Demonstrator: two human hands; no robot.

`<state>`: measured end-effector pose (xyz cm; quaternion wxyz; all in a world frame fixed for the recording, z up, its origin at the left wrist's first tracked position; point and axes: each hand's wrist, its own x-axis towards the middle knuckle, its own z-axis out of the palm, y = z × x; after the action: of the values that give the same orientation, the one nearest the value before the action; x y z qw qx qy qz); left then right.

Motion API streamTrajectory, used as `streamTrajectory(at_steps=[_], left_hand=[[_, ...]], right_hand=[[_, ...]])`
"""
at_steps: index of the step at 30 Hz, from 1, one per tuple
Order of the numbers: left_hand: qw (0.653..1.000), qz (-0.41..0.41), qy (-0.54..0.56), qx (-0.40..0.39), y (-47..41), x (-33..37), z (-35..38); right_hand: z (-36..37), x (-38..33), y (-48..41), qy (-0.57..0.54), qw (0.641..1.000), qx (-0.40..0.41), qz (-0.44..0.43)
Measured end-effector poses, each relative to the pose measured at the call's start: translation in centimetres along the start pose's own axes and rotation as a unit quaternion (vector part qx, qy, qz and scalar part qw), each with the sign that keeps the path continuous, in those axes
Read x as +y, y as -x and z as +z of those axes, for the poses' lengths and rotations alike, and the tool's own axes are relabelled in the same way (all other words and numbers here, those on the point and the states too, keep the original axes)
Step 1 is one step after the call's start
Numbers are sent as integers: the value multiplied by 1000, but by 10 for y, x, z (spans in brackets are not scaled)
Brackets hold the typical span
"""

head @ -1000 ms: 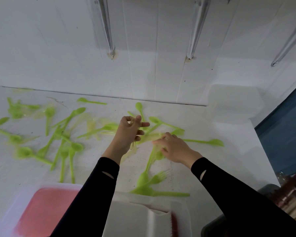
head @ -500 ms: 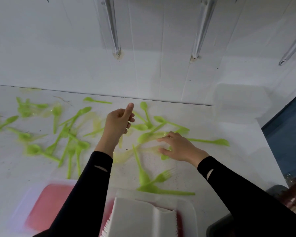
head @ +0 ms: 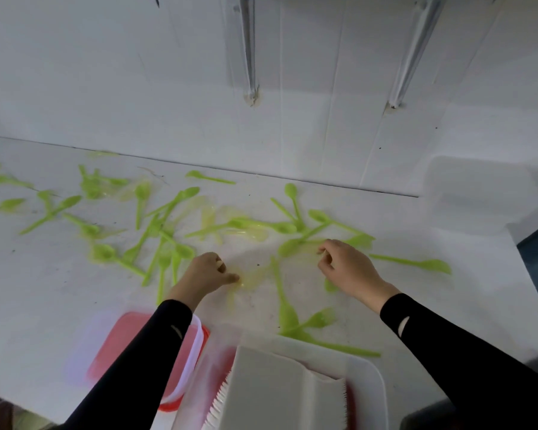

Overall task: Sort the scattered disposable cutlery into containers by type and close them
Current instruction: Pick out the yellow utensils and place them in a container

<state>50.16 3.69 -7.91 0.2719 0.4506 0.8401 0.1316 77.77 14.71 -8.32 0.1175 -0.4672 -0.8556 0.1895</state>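
Left hand and right hand, fingers curled, each touch pale-yellow translucent plastic cutlery among scattered green plastic spoons; too blurred to tell whether either actually grips.

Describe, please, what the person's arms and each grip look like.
Long, close-fitting black sleeves reach both wrists; the left sleeve and right sleeve each show a pale slit-like mark. The left grip and right grip are bare hands, without gloves.

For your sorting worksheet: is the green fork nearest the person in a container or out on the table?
Out: the green fork lies flat on the white table, inside no container.
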Motion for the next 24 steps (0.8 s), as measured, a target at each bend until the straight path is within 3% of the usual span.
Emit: streamTrajectory(at_steps=[3,6,11,14,18,24], left_hand=[[1000,14,-6,5,2,2,0],[995,41,90,31,-1,3,-4],[977,80,188,53,3,18,-15],[982,162,75,57,4,18,-8],[977,198,-25,-70,6,10,12],[972,228,-50,-26,0,17,12]], right_hand=[[2,8,-1,-64,997,37,12],[8,11,-8,-65,994,93,6],[15,6,-16,-32,998,43,22],[15,7,-15,-32,999,33,22],[2,11,-15,-114,991,51,55],[-35,-1,-18,-287,939,142,122]])
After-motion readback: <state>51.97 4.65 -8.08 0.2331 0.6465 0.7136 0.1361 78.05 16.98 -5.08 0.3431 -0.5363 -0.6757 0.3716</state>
